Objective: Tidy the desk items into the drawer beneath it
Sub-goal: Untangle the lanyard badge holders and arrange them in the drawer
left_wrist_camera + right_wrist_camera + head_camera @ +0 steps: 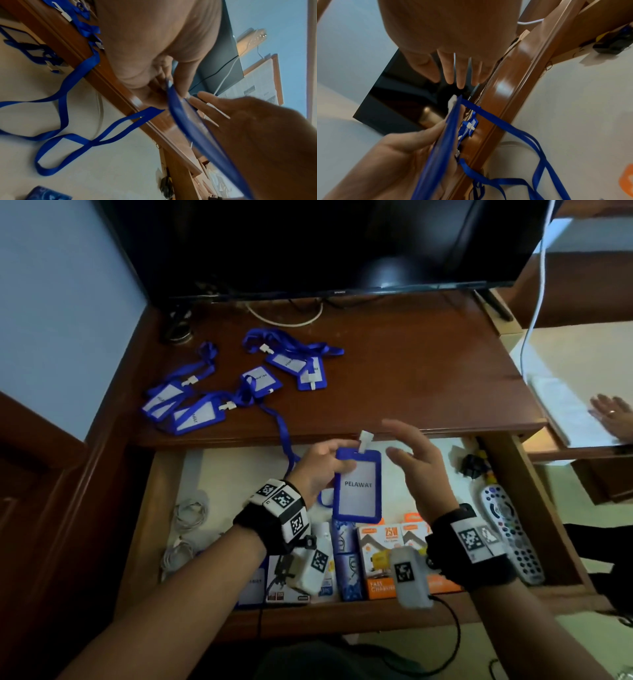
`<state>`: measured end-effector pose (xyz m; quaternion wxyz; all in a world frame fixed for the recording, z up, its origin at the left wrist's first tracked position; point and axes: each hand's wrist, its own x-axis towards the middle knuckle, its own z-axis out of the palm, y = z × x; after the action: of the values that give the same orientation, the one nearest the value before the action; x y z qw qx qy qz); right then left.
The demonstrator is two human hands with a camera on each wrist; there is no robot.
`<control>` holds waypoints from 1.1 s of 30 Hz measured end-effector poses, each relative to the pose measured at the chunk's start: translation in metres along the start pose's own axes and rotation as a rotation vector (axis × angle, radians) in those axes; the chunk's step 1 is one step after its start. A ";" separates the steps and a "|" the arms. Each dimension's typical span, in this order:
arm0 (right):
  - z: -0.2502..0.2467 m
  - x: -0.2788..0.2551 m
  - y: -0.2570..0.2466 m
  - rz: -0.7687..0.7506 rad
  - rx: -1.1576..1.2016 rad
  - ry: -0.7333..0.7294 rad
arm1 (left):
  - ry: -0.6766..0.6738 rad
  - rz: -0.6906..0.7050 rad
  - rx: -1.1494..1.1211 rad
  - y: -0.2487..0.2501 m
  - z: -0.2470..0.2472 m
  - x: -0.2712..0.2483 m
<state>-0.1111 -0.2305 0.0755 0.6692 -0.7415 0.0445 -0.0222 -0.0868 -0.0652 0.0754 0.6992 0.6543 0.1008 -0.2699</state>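
A blue badge holder (358,486) printed PELAWAT hangs upright over the open drawer (212,467). My left hand (337,463) pinches its top left corner between thumb and fingers. In the left wrist view the badge holder (188,121) shows edge-on. Its blue lanyard (284,436) trails over the desk edge into the drawer, and the lanyard (68,88) lies looped on the drawer lining. My right hand (411,446) is open just right of the badge top, fingers straight (458,70); I cannot tell whether it touches. Several more blue badges (205,409) lie on the desk (411,371).
In the drawer lie orange charger boxes (380,559), blue boxes (346,563), white cables (188,515), a black plug (474,463) and a remote (510,529). A dark screen (325,244) stands at the desk's back. Another person's hand (613,416) rests at the right.
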 end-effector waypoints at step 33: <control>0.044 -0.047 -0.029 0.155 -0.142 -0.424 | -0.127 0.054 0.329 -0.006 -0.092 -0.067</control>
<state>-0.1530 -0.1796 0.1011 0.6095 -0.7691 -0.0389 0.1886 -0.1261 0.0409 0.0922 0.5946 0.7440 -0.0070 -0.3047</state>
